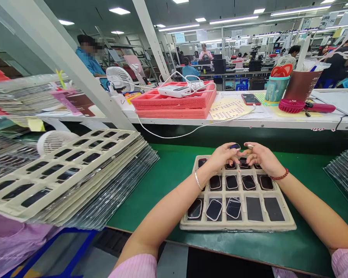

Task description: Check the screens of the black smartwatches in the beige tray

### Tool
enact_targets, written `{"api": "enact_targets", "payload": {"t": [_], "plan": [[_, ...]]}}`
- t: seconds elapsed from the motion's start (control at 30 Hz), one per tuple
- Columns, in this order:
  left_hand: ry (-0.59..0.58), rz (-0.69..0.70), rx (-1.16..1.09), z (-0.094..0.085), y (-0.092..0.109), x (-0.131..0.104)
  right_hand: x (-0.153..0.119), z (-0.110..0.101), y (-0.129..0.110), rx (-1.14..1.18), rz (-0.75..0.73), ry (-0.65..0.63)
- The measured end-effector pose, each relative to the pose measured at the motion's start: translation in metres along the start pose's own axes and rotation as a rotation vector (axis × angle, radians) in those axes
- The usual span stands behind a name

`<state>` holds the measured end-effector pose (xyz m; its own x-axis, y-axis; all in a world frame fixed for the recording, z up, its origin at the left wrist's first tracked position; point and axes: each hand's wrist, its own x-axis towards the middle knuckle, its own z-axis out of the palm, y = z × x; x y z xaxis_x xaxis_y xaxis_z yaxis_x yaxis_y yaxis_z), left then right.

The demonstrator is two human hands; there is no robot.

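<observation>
My left hand (222, 157) is closed over the far edge of a cream tray (243, 227), pinching a small dark-faced piece (234, 146) that looks like a watch screen. Close beside it, my right hand (262, 157) is closed too, with a small pale-edged piece (249, 146) at its fingertips; its kind is unclear. Below them, the tray's compartments hold several rounded-square watch faces (233, 207) with dark glass and light rims. Two front-right compartments show only dark lining (254, 209). My hands partly hide the far row.
On the left rises a tall tray stack (127, 170), its top tray full of dark screens. Clear plastic trays (346, 173) stand at right. Above the green mat (162, 185), a shelf (237, 122) holds red foam trays (174, 108), a phone (251, 99) and cups. People work beyond.
</observation>
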<state>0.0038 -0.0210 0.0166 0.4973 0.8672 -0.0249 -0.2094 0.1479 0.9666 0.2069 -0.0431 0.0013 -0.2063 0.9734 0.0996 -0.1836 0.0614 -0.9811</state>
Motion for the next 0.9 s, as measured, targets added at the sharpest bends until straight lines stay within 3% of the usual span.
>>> {"api": "enact_targets", "payload": {"t": [0.13,0.23,0.33,0.53,0.7,0.9], "plan": [[-0.081,-0.279,-0.255,-0.004,0.012,0.000,0.003,-0.005,-0.008,0.200,0.206,-0.074],[-0.102,-0.352,-0.316,-0.006,0.014,0.001,0.004,-0.009,-0.009,0.251,0.252,-0.080],[-0.081,-0.259,-0.270,-0.004,0.009,0.001,0.004,-0.009,-0.008,0.238,0.222,-0.106],[0.125,0.062,0.115,0.000,-0.004,0.002,-0.002,0.002,-0.005,0.004,0.049,-0.079],[0.035,0.156,0.274,0.000,-0.007,0.001,-0.005,0.011,-0.003,-0.258,-0.109,0.016],[-0.004,0.219,0.273,0.000,-0.007,0.000,-0.008,0.014,-0.004,-0.334,-0.174,0.010]]}}
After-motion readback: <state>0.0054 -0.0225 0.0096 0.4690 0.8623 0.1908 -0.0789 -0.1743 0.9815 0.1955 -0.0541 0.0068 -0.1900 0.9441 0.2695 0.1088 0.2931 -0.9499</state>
